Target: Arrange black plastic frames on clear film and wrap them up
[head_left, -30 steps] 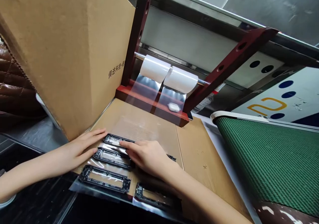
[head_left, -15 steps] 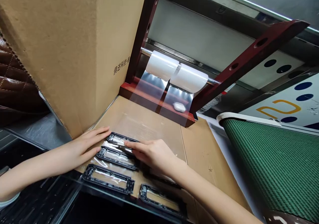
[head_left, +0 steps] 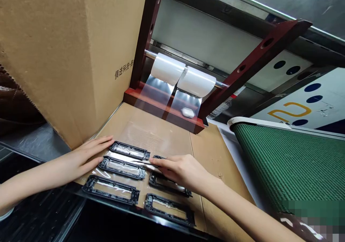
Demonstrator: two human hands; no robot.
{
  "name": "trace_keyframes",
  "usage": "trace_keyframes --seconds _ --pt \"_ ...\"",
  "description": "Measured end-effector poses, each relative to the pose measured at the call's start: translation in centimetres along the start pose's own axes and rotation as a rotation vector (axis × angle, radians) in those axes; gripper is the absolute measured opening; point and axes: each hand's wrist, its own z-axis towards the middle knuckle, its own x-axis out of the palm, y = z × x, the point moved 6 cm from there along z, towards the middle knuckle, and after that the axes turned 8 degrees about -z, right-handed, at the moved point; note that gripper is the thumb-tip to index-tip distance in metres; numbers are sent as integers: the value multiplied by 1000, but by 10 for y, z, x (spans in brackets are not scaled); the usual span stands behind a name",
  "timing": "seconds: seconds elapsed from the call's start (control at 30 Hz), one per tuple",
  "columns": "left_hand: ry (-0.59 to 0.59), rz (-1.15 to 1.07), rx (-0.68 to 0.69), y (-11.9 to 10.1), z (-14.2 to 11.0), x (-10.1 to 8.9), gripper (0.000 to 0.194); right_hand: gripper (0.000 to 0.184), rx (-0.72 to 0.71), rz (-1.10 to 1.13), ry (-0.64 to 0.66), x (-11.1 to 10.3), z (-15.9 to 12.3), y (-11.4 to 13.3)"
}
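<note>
Several black rectangular plastic frames (head_left: 111, 189) lie in two columns under clear film (head_left: 151, 136) on a brown cardboard sheet (head_left: 212, 152). My left hand (head_left: 86, 155) lies flat with fingers stretched out, pressing the film's left edge beside the upper-left frame (head_left: 129, 150). My right hand (head_left: 183, 170) rests fingers together and flat on the film over the right column, fingertips pointing left near the second left frame (head_left: 122, 167). The film runs up to two white rolls (head_left: 183, 76) on a steel rod.
A dark red stand (head_left: 164, 111) holds the rolls behind the sheet. A tall cardboard box (head_left: 67, 51) rises at the left. A green conveyor belt (head_left: 291, 163) lies at the right. A small white object (head_left: 188, 112) sits on the stand's base.
My right hand has slid to the right across the film, uncovering the left-column frames and now lying over the right column. My left hand has stayed in place.
</note>
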Motion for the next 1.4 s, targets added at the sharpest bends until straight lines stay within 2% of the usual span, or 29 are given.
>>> trace_keyframes --seconds 0.2,0.33,0.53,0.63,0.73,0.9,1.03,1.13,1.23,1.4 --pt "5 4 22 -1 0 -2 62 33 20 -77 7 -8 -17 -2" --pt "-1 2 50 -4 2 -3 61 33 54 -90 69 -13 -26 -2" --pt "-50 -7 67 -5 -2 -5 60 36 122 -154 171 -32 -37 -4" --pt "-47 -17 58 -11 -14 -8 57 34 137 -132 84 -39 -37 4" --pt "41 23 43 -19 -27 -9 57 33 71 -68 -37 -35 -24 28" --pt "142 21 -6 -16 -35 -7 60 35 -13 -75 -79 -8 18 67" --pt "177 -30 -24 -11 -33 -3 57 35 -32 -65 -90 4 47 78" --pt "192 -34 -11 -12 -32 -2 58 34 -73 -42 -102 3 55 78" --pt "187 -18 1 -15 -31 -4 58 32 -95 -51 -84 -2 47 71" --pt "151 0 36 -17 -32 -7 56 28 -50 -68 -40 -14 11 52"
